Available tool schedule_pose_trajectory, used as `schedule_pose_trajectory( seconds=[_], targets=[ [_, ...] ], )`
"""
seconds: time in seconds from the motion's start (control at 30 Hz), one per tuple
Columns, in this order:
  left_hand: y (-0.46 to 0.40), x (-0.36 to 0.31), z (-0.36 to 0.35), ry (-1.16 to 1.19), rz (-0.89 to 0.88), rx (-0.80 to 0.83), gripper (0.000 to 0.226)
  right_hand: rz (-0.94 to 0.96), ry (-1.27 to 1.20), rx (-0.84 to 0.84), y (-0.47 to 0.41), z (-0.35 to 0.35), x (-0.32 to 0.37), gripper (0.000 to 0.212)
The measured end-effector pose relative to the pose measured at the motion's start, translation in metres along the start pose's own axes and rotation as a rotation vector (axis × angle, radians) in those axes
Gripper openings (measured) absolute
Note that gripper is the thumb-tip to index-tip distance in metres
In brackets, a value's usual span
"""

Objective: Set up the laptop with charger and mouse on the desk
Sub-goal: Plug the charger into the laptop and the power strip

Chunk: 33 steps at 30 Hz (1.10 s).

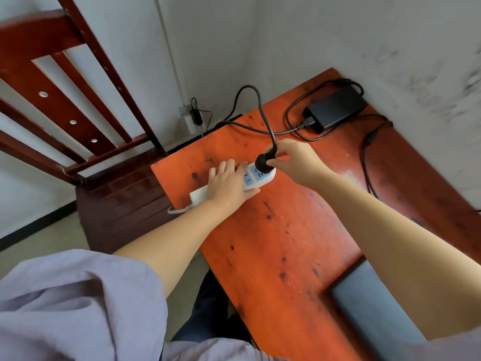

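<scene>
A white power strip (257,175) lies on the red wooden desk (273,243) near its left edge. My left hand (227,183) lies over the strip with thumb and fingers wrapped around its sides. My right hand (294,160) pinches the black plug (263,160), which sits at the strip's far socket. Its black cable (260,105) loops back to the black charger brick (335,106) at the desk's far corner. A grey closed laptop (372,306) lies at the near right, partly hidden under my right forearm. No mouse is in view.
A dark red wooden chair (78,118) stands left of the desk. A wall socket with a small adapter (194,115) sits low on the back wall. Another black cable (367,157) runs along the desk's right side by the wall.
</scene>
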<state>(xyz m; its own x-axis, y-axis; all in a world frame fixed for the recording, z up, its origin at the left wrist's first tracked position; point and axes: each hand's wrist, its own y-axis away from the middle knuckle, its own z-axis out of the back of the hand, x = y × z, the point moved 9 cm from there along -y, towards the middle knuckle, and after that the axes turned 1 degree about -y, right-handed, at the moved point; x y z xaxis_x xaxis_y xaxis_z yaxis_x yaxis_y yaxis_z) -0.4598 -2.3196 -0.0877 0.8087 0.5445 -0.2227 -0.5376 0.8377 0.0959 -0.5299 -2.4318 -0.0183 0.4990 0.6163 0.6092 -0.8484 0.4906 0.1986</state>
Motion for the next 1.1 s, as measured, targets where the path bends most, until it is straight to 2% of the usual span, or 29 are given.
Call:
schedule_pose_trajectory(
  seconds=[0.3,0.83,1.0,1.1],
  targets=[
    [0.000,0.000,-0.002,-0.010,-0.010,0.003,0.071,0.068,0.221,0.087,-0.010,-0.004,0.017,0.022],
    [-0.002,0.001,-0.002,0.053,-0.011,0.016,0.069,0.135,0.295,-0.024,0.008,-0.027,0.014,0.023],
    [0.000,-0.002,0.000,0.009,0.001,0.096,0.071,0.040,0.276,-0.021,0.008,-0.026,0.013,0.021],
    [0.006,-0.008,0.007,-0.056,0.003,0.119,0.068,-0.065,0.139,-0.038,0.025,-0.028,0.004,0.037]
  ],
)
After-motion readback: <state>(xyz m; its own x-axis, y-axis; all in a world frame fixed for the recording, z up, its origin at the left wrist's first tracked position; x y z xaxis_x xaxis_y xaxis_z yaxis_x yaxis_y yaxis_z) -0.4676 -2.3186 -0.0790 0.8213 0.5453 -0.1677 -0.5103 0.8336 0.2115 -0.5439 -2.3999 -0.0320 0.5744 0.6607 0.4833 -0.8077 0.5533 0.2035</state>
